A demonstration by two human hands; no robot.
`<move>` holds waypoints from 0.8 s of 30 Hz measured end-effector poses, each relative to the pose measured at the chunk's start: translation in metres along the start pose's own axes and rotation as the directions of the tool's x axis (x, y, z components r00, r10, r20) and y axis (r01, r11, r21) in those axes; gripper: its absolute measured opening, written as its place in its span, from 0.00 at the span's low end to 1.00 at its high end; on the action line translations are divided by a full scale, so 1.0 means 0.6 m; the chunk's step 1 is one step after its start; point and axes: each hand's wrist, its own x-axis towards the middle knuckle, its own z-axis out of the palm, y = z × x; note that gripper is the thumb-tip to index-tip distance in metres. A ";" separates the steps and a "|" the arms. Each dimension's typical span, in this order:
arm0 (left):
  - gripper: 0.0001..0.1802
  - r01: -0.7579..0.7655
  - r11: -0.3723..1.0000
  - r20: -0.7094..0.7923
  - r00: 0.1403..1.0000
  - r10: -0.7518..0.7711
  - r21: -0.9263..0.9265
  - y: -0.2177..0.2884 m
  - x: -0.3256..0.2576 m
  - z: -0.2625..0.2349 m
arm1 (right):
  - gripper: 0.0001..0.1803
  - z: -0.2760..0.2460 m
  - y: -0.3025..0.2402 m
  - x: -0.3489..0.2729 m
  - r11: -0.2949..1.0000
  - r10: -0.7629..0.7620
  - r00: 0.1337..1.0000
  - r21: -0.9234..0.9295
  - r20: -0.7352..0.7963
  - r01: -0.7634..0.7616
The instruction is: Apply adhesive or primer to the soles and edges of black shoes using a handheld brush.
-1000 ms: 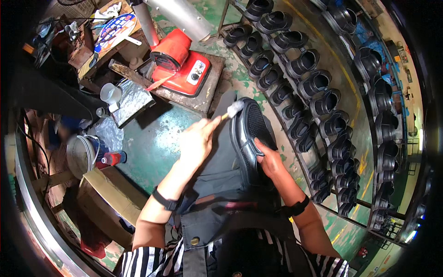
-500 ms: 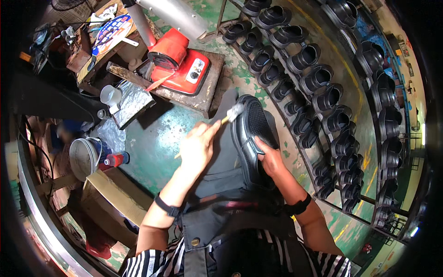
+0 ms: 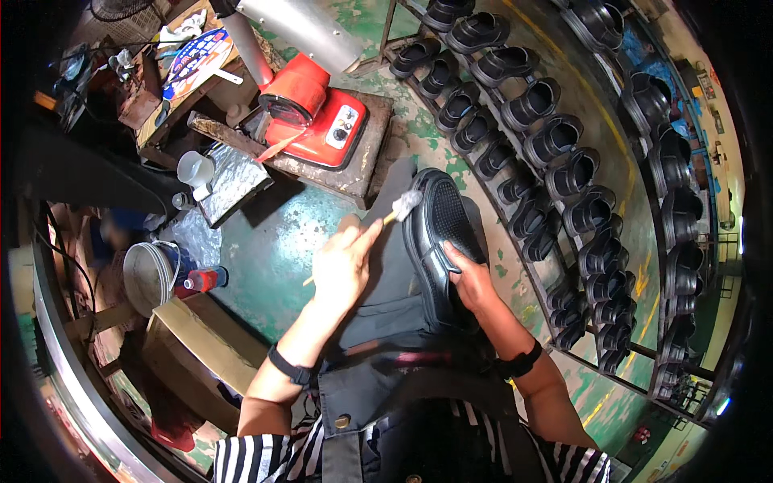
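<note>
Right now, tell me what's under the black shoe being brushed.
The black shoe rests on the person's dark-trousered lap, steadied by the right hand. The left hand holds a brush at its toe. The sole's underside is hidden.

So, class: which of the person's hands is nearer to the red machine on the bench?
Left. The left hand, holding a small brush, sits just below the red machine. The right hand rests on the black shoe, farther to the right.

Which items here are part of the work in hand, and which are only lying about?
In use:
left hand holding a small brush
right hand steadying the black shoe

Lying about:
red machine
racks of black shoes
white cup
metal bucket
</note>
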 end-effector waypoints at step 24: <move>0.29 0.097 0.995 0.081 0.992 -0.100 0.038 0.011 0.003 -0.004 | 0.19 0.008 0.002 -0.005 0.999 -0.015 0.999 -0.052 -0.043 0.013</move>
